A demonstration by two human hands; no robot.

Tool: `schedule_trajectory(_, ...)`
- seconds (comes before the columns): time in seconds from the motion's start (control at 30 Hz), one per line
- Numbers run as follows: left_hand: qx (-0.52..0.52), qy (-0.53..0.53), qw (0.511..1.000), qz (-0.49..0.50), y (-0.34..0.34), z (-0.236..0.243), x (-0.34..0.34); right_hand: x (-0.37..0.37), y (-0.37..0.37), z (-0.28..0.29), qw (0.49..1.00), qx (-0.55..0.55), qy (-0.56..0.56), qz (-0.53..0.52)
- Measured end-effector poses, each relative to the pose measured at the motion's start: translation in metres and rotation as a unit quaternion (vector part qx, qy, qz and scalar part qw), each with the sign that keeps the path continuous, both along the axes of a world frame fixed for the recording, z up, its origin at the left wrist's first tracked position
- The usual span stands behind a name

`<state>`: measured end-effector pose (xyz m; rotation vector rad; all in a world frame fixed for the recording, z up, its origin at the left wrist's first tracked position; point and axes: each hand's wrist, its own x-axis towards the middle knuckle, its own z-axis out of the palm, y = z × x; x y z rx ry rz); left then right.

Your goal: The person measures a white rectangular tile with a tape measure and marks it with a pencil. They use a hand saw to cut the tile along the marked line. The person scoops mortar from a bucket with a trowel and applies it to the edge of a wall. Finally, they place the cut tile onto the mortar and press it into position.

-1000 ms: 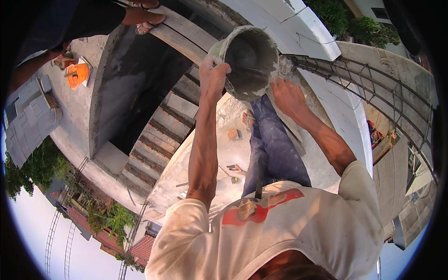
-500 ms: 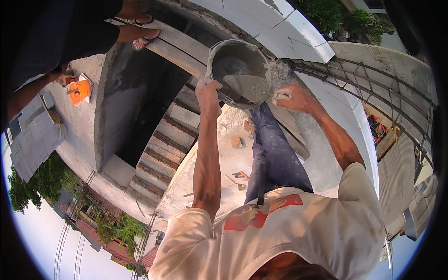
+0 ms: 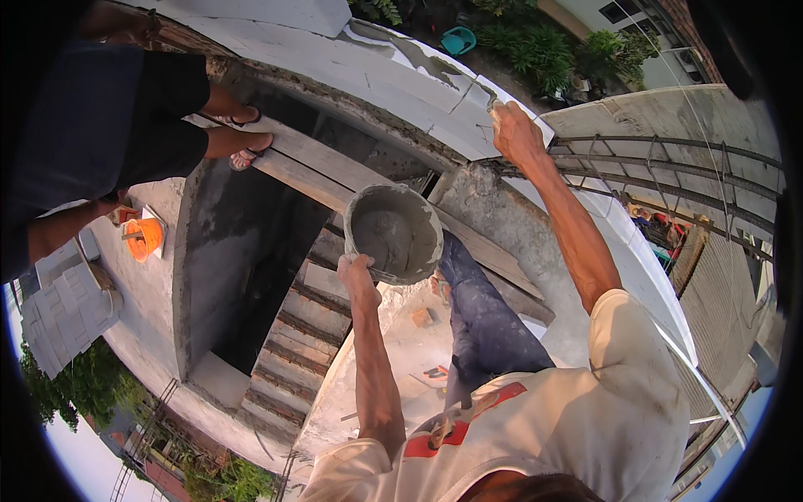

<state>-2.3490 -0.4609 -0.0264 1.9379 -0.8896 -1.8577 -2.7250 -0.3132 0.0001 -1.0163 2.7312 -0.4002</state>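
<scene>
One mortar bucket (image 3: 428,224) is hanging before the body, overlapping the wooden planks' (image 3: 316,157) near edge in view; the left hand (image 3: 358,274) is pinching its rim. The right hand (image 3: 517,134) is gripping what looks like a trowel handle (image 3: 493,105), blade hidden, above the right end of the white block wall (image 3: 393,88). Mortar application seems to be proceeding, probably calling for a steady wrist. Unlike earlier, the right hand is reaching wallward, not hovering beside the bucket.
</scene>
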Motion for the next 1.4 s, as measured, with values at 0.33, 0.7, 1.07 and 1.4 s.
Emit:
schedule_trajectory(0.33, -0.059, 0.020, 0.996, -0.060, 0.005, -0.013, 0.014, 0.052, 0.088, -0.004, 0.998, -0.036, 0.051, -0.026)
schedule_trajectory(0.7, -0.084, 0.062, 0.980, -0.166, -0.026, 0.025, -0.046, 0.157, 0.047, 0.010, 0.948, 0.127, -0.025, 0.292)
schedule_trajectory(1.07, -0.098, 0.010, 0.974, -0.203, -0.032, 0.045, -0.074, 0.133, 0.038, 0.034, 0.906, 0.095, -0.315, 0.268)
schedule_trajectory(1.4, -0.038, 0.103, 0.989, -0.098, -0.023, 0.008, -0.036, 0.114, 0.073, 0.007, 0.855, -0.003, -0.478, 0.203)
